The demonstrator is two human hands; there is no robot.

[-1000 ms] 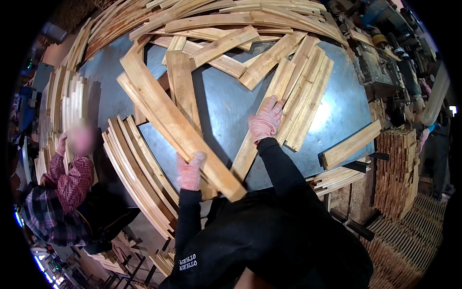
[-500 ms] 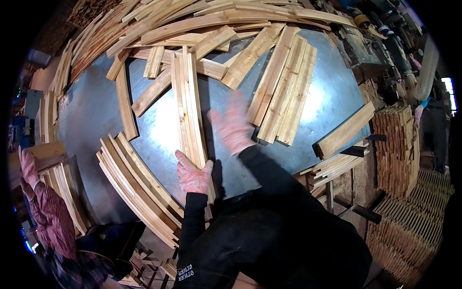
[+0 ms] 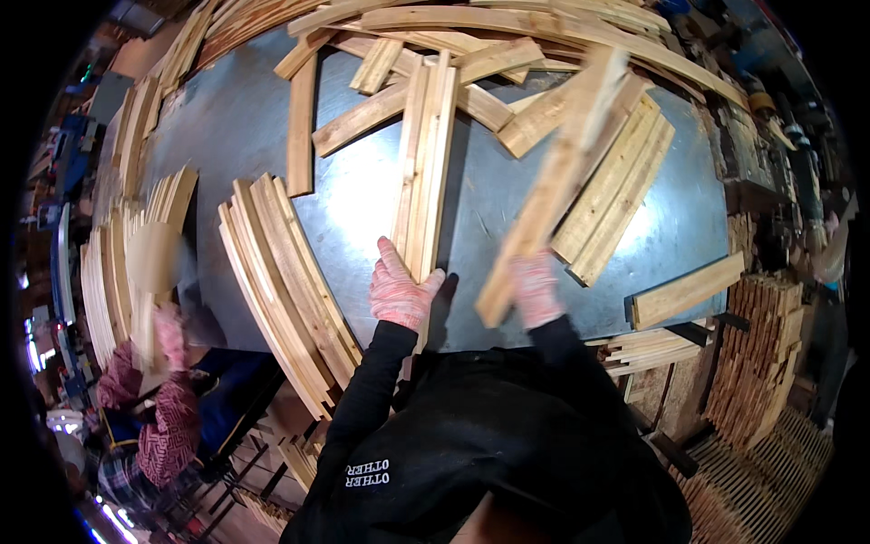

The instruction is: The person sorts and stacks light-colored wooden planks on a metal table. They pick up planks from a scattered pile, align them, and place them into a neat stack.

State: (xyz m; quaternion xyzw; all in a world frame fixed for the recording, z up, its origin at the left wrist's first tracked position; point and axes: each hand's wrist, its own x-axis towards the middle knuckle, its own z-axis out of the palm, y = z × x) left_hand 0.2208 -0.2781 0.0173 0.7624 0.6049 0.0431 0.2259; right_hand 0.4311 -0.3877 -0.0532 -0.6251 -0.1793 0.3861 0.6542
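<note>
My left hand [image 3: 405, 286], in a pink-and-white work glove, is closed around the near end of a bundle of narrow wooden strips [image 3: 426, 168] standing on edge. My right hand [image 3: 536, 288], gloved alike, grips the near end of a wooden board [image 3: 546, 195], which is blurred by motion and slants away to the far right. Just right of that board, other pale boards [image 3: 618, 195] lie flat side by side on the metal tabletop [image 3: 489, 204].
Curved strips [image 3: 288, 281] stand grouped at the left. Loose boards [image 3: 362, 120] lie crossed beyond my hands, before a long pile [image 3: 471, 18]. A single board [image 3: 689, 290] rests near the right edge. At far left, a co-worker's gloved hand [image 3: 170, 335] is beside more strips [image 3: 113, 276].
My right hand, previously without a board, now holds one from the row at the right and has drawn it leftward. My left hand keeps its grip. The whole view has shifted.
</note>
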